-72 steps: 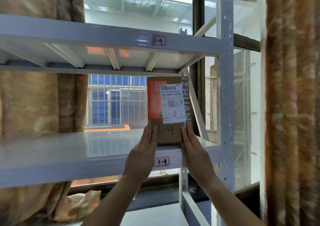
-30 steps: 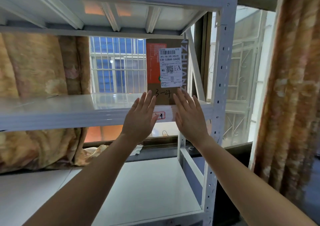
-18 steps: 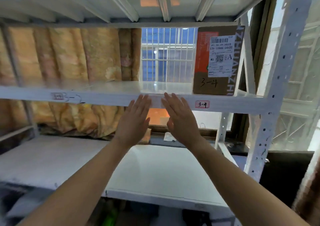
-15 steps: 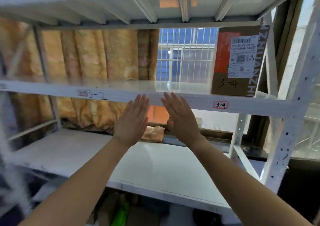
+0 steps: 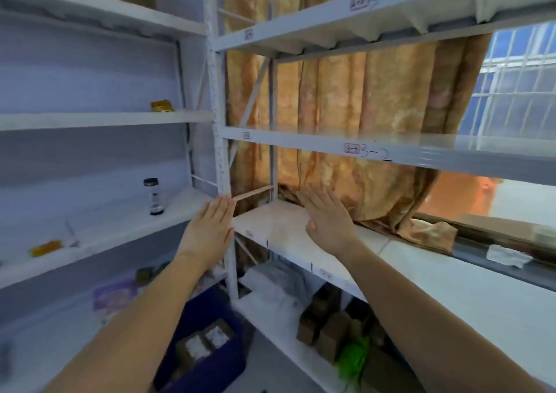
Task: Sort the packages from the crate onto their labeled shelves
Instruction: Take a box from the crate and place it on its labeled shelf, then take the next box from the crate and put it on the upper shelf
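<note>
Through the head camera: I have let go of the box on shelf 3-4 and turned left and down, so it is out of sight. I judge that one sorted. My left hand (image 5: 207, 230) and right hand (image 5: 328, 218) are spread flat and empty. Low and near, the blue crate (image 5: 204, 308) holds brown packages (image 5: 207, 341) with white labels, blurred.

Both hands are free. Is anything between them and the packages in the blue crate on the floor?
Nothing visible does. The left hand and right hand are open and empty above the blue crate, whose top is open with the packages exposed. The white upright stands at its far edge, not over it.
</note>
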The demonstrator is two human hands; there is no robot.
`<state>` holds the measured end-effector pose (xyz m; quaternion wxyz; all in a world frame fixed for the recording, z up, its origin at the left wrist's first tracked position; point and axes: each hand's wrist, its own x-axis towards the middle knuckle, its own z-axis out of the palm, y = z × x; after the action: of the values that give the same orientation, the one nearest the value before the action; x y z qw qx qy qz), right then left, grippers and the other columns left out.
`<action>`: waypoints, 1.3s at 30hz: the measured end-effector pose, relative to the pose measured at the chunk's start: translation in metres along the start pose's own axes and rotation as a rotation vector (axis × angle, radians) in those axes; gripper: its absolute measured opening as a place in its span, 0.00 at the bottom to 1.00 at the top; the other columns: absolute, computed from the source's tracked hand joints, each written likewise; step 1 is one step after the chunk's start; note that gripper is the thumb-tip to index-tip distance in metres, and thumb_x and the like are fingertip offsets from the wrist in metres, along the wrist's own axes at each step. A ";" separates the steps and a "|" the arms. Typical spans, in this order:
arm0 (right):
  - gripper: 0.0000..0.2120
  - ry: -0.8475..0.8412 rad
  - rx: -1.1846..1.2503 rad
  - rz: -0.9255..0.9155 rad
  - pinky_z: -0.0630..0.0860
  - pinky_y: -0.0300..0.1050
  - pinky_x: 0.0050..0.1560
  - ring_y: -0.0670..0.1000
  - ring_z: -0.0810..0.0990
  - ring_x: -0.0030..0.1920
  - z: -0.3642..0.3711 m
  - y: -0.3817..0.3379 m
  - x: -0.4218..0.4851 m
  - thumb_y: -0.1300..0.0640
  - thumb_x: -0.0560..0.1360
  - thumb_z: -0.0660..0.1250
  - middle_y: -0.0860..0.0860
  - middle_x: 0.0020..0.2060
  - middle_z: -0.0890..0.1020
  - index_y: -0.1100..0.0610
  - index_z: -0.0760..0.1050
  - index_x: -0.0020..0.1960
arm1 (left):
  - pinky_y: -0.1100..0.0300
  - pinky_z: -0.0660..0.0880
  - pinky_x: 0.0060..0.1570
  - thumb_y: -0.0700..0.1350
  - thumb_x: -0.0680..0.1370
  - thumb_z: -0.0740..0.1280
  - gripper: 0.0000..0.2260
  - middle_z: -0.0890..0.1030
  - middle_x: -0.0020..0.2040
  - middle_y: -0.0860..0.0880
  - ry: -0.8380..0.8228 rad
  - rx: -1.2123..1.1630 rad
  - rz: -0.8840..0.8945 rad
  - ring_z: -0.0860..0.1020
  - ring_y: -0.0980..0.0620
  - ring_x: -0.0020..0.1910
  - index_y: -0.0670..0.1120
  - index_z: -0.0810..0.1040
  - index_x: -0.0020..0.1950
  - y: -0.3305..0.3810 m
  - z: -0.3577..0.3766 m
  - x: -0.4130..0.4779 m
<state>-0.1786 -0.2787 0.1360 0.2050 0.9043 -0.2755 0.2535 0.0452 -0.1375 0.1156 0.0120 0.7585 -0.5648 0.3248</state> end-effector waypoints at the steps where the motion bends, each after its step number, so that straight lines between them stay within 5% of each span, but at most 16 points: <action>1: 0.31 -0.003 0.031 -0.015 0.49 0.54 0.75 0.55 0.57 0.75 0.005 -0.022 0.011 0.59 0.74 0.63 0.54 0.75 0.61 0.58 0.59 0.75 | 0.53 0.43 0.74 0.50 0.82 0.47 0.26 0.48 0.77 0.44 -0.032 0.018 -0.039 0.48 0.47 0.76 0.40 0.44 0.76 -0.028 0.007 -0.016; 4: 0.30 -0.005 0.138 -0.015 0.43 0.50 0.75 0.53 0.51 0.76 0.018 -0.083 0.042 0.59 0.76 0.60 0.53 0.76 0.55 0.57 0.54 0.76 | 0.53 0.46 0.73 0.50 0.82 0.49 0.26 0.51 0.77 0.43 -0.082 0.006 -0.120 0.51 0.46 0.76 0.39 0.47 0.76 -0.098 0.027 -0.059; 9: 0.30 -0.053 0.223 -0.089 0.46 0.52 0.75 0.54 0.54 0.76 0.048 -0.168 0.083 0.58 0.76 0.61 0.53 0.75 0.59 0.57 0.57 0.76 | 0.50 0.53 0.73 0.50 0.81 0.56 0.27 0.57 0.75 0.42 -0.109 -0.002 -0.165 0.57 0.44 0.74 0.39 0.54 0.75 -0.162 0.052 -0.110; 13: 0.30 -0.058 0.239 -0.123 0.46 0.51 0.75 0.52 0.53 0.76 0.070 -0.211 0.112 0.58 0.77 0.60 0.51 0.76 0.57 0.56 0.56 0.76 | 0.54 0.41 0.74 0.52 0.82 0.45 0.27 0.41 0.77 0.46 -0.172 0.068 -0.182 0.43 0.47 0.76 0.41 0.39 0.76 -0.194 0.078 -0.123; 19: 0.30 -0.140 0.292 -0.174 0.44 0.50 0.75 0.50 0.49 0.76 0.125 -0.247 0.157 0.57 0.78 0.59 0.49 0.77 0.54 0.54 0.53 0.77 | 0.54 0.38 0.74 0.52 0.82 0.45 0.27 0.41 0.77 0.45 -0.238 0.051 -0.202 0.41 0.48 0.76 0.42 0.38 0.75 -0.215 0.128 -0.123; 23: 0.30 -0.186 0.322 -0.175 0.43 0.50 0.75 0.50 0.50 0.76 0.179 -0.254 0.196 0.56 0.78 0.60 0.48 0.77 0.54 0.53 0.52 0.77 | 0.52 0.42 0.73 0.52 0.81 0.48 0.26 0.55 0.76 0.43 -0.281 0.047 -0.230 0.54 0.45 0.75 0.40 0.51 0.75 -0.241 0.177 -0.102; 26: 0.30 -0.202 0.335 -0.160 0.43 0.49 0.75 0.50 0.50 0.76 0.222 -0.252 0.225 0.56 0.78 0.59 0.49 0.77 0.54 0.53 0.52 0.77 | 0.52 0.57 0.71 0.52 0.77 0.52 0.26 0.71 0.69 0.43 -0.297 0.041 -0.241 0.70 0.46 0.68 0.39 0.67 0.69 -0.257 0.210 -0.071; 32: 0.31 -0.302 0.287 -0.234 0.41 0.50 0.75 0.52 0.48 0.77 0.295 -0.232 0.281 0.57 0.78 0.59 0.50 0.77 0.53 0.54 0.50 0.77 | 0.50 0.58 0.69 0.50 0.77 0.52 0.26 0.67 0.71 0.42 -0.255 -0.004 -0.223 0.67 0.44 0.70 0.38 0.63 0.72 -0.264 0.269 0.010; 36: 0.31 -0.359 0.320 -0.231 0.41 0.49 0.75 0.51 0.48 0.77 0.333 -0.226 0.304 0.55 0.78 0.59 0.49 0.77 0.52 0.53 0.50 0.77 | 0.50 0.70 0.65 0.50 0.77 0.50 0.26 0.74 0.66 0.41 -0.308 -0.081 -0.182 0.73 0.44 0.65 0.37 0.70 0.68 -0.257 0.309 0.042; 39: 0.30 -0.403 0.341 -0.256 0.42 0.49 0.75 0.51 0.48 0.77 0.357 -0.225 0.314 0.55 0.79 0.58 0.49 0.77 0.52 0.54 0.50 0.77 | 0.50 0.64 0.67 0.51 0.80 0.45 0.26 0.74 0.66 0.42 -0.373 -0.108 -0.167 0.74 0.45 0.64 0.38 0.71 0.67 -0.256 0.338 0.056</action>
<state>0.3062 -0.4130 -0.0177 0.0213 0.9853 -0.1476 0.0834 0.4368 -0.2223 -0.0331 -0.0254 0.8479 -0.5091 0.1459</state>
